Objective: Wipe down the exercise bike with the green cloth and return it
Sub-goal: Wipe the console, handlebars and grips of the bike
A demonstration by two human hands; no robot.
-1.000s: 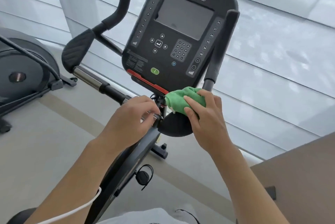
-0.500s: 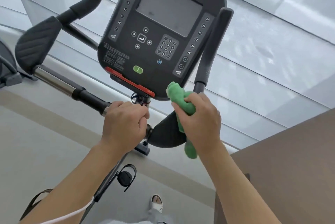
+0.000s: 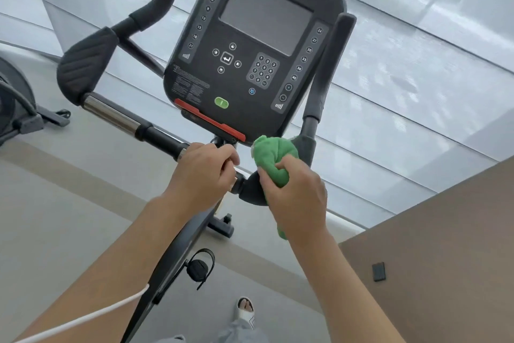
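The left hand was curled tight around the black handlebar of the exercise bike, just under the screen. To its right, the right hand squeezed the green cloth in a bunch. The cloth ran up and down, its fat end pointing up and touching the bottom edge of the screen, its thin end hanging below the hand. Half a second before, the cloth was a bit more stretched out.

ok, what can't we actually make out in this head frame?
- Head view: right elbow pad, mostly behind the green cloth and right hand.
- What the left hand grips: under its fingers.
- Console fine print: too small.
- Bike seat: outside frame.
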